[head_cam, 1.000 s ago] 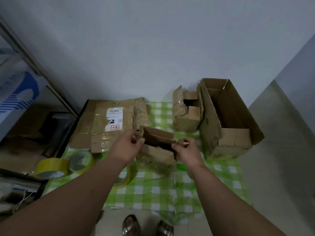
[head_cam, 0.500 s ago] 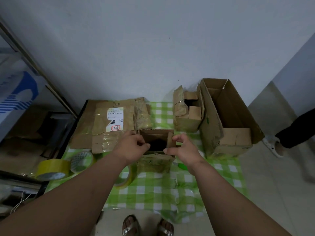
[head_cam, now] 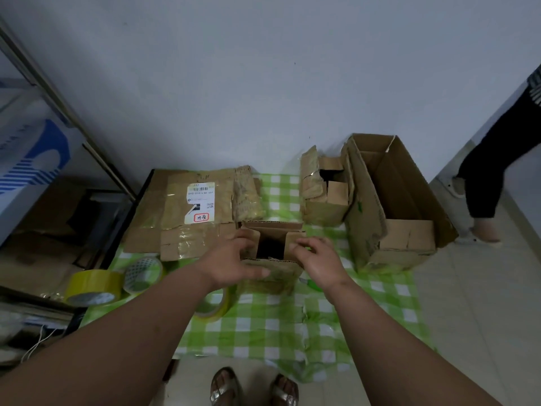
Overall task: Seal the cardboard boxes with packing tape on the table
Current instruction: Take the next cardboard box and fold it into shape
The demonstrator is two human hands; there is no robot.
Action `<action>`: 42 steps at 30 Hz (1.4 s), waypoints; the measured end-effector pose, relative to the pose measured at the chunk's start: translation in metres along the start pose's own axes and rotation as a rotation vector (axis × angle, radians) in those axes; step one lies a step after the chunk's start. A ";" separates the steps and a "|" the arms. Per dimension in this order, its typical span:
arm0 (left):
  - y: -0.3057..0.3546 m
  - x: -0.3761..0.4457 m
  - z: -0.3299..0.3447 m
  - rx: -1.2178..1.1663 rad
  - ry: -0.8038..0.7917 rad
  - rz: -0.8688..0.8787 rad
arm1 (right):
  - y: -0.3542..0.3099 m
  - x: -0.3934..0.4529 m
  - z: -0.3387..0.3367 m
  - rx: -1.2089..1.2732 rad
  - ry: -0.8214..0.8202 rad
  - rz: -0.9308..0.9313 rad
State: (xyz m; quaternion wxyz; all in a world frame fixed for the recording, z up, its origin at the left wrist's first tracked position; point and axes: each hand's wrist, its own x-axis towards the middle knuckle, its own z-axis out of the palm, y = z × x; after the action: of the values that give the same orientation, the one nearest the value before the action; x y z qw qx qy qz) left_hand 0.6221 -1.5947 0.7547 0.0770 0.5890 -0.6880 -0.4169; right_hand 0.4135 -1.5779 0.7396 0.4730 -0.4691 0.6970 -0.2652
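A small brown cardboard box (head_cam: 270,276) stands on the green checked tablecloth (head_cam: 263,326) with its top partly open and a dark gap between the flaps. My left hand (head_cam: 231,263) grips its left side, thumb on the front wall and fingers over the left flap. My right hand (head_cam: 319,259) holds the right flap, fingers curled over its edge. A yellow tape roll (head_cam: 215,303) lies just below my left wrist. Two more rolls, one yellow (head_cam: 93,287) and one clear (head_cam: 142,273), lie at the table's left edge.
A flattened box with a shipping label (head_cam: 190,212) lies at the back left. A torn small box (head_cam: 325,191) and a large open box (head_cam: 392,200) stand at the back right. A person's leg (head_cam: 491,171) is on the floor at right. Cluttered shelves (head_cam: 44,230) fill the left.
The small box was tilted and held up; it now stands upright on the cloth. Both hands shifted onto its side flaps. A person has walked into view at right.
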 end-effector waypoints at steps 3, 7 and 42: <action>-0.006 0.003 -0.003 -0.075 0.047 -0.062 | 0.001 0.000 0.000 0.034 -0.010 -0.011; -0.010 0.007 -0.004 -0.211 0.168 -0.038 | 0.003 0.000 -0.001 0.092 -0.058 -0.054; -0.019 0.009 0.007 0.091 0.255 -0.033 | 0.016 0.002 0.013 -0.631 0.062 -0.413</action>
State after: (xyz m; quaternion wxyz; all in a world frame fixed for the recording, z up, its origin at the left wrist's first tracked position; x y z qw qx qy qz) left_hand 0.6298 -1.5980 0.7340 0.1300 0.6512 -0.6811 -0.3084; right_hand 0.4189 -1.5719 0.7201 0.2208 -0.7141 0.6491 -0.1414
